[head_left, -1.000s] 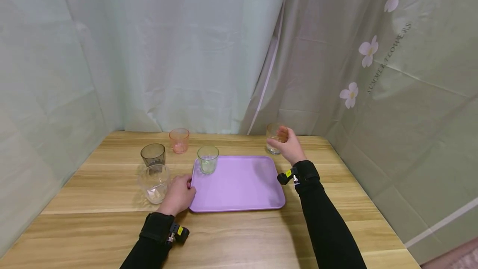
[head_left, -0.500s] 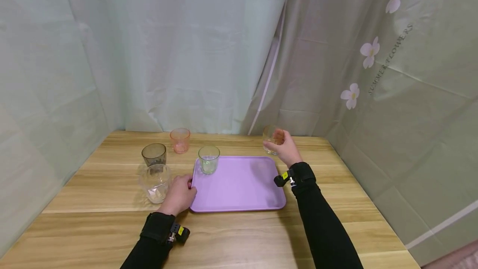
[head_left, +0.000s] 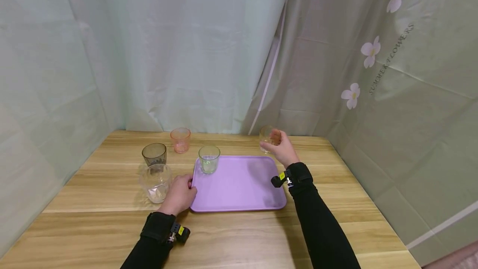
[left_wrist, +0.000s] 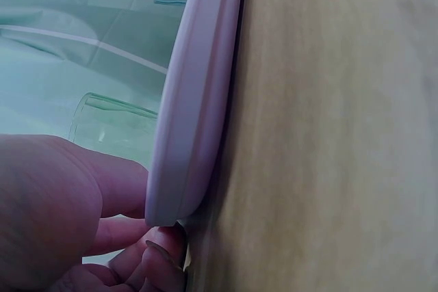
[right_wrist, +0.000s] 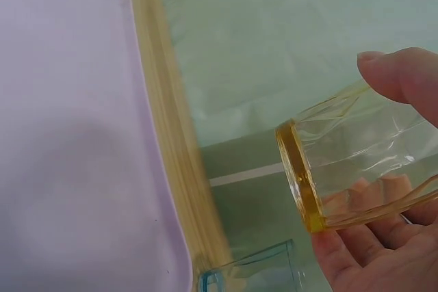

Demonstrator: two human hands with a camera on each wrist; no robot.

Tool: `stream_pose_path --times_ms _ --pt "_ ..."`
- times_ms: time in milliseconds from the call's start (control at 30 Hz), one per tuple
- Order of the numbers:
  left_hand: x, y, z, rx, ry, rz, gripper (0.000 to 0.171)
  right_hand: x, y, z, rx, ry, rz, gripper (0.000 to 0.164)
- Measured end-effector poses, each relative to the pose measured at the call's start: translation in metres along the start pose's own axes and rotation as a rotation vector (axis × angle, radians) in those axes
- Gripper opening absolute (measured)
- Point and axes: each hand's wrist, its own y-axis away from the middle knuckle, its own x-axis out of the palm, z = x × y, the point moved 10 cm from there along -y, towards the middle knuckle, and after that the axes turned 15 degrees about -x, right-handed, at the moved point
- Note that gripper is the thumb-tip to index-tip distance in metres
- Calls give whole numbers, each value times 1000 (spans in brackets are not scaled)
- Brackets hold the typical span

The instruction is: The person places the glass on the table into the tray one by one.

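My left hand (head_left: 178,195) grips the left edge of a purple tray (head_left: 239,190); in the left wrist view its fingers reach under the rim (left_wrist: 185,121). A green-tinted glass (head_left: 209,161) stands upright in the tray's far left corner. Beyond the far right corner, my right hand (head_left: 282,149) holds a yellow-tinted drinking glass (head_left: 265,136). Thumb and fingers lie on opposite sides of that glass (right_wrist: 363,158) in the right wrist view, and its thick amber base shows. A blue-tinted glass (right_wrist: 256,271) is close by in that view; I cannot make it out in the head view.
Left of the tray stand a clear glass (head_left: 155,186), a smoky grey glass (head_left: 154,152) and a pink glass (head_left: 181,141). The clear one is right beside my left hand. A curtain (head_left: 194,53) hangs behind the wooden table (head_left: 231,240).
My right hand has moved a little to the left with the yellow-tinted glass. The left hand keeps its hold on the tray, which stays in place.
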Motion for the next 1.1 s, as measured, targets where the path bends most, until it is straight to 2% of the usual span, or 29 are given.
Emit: stream_pose_path --times_ms 267,1100 --pt "-2 0 -2 25 -9 -25 40 8 0 0 -12 -11 5 88" --pt "-1 0 -2 14 6 -6 40 39 -5 -6 -31 -48 25 86"
